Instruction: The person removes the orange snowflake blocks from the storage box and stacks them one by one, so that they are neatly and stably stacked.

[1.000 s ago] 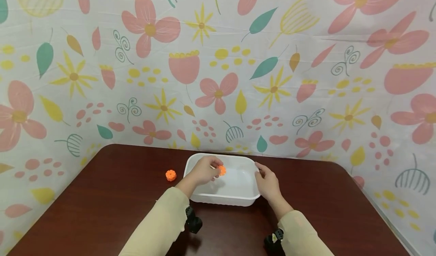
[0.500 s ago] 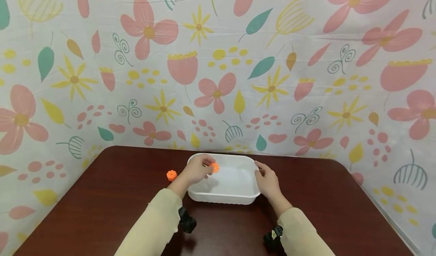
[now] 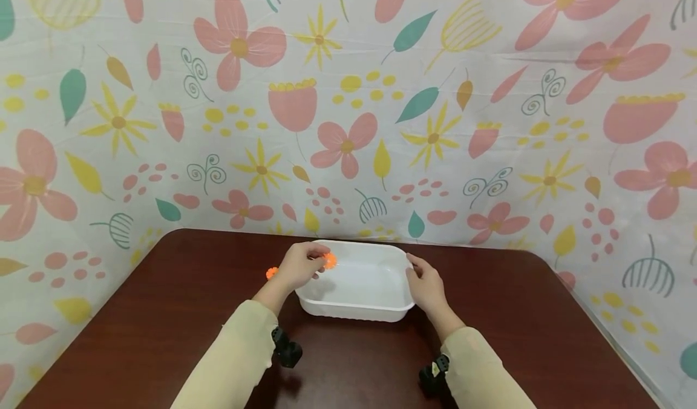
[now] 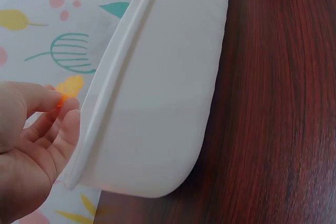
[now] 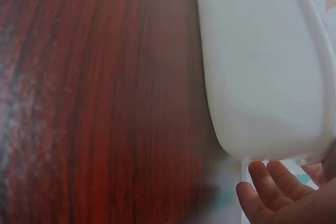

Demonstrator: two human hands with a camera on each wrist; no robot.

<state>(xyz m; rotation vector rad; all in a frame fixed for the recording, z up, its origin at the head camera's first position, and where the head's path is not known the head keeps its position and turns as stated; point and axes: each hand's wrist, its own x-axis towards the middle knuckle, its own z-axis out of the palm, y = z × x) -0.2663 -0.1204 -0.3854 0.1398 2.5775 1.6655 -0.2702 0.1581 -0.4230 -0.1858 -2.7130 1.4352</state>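
A white rectangular plastic basin (image 3: 354, 310) stands on the table. My left hand (image 3: 296, 265) pinches a small orange flower-shaped piece (image 3: 329, 260) between thumb and fingers, above the basin's left end. The same orange piece (image 4: 69, 87) shows at the fingertips in the left wrist view, beside the basin's rim. My right hand (image 3: 426, 283) grips the rim at the basin's right end, with several fingers (image 5: 281, 179) against its outer side. Left of the basin lies a second orange flower-shaped piece (image 3: 271, 272), partly hidden behind my left hand.
The dark reddish-brown wooden table (image 3: 163, 312) extends to both sides and in front of the basin. A white cloth (image 3: 348, 94) printed with flowers and leaves hangs right behind its far edge. Black wrist cameras (image 3: 285, 348) sit at both sleeves.
My left hand has moved left with the orange piece, from over the basin's inside to near its left rim. My right hand has stayed on the right rim.
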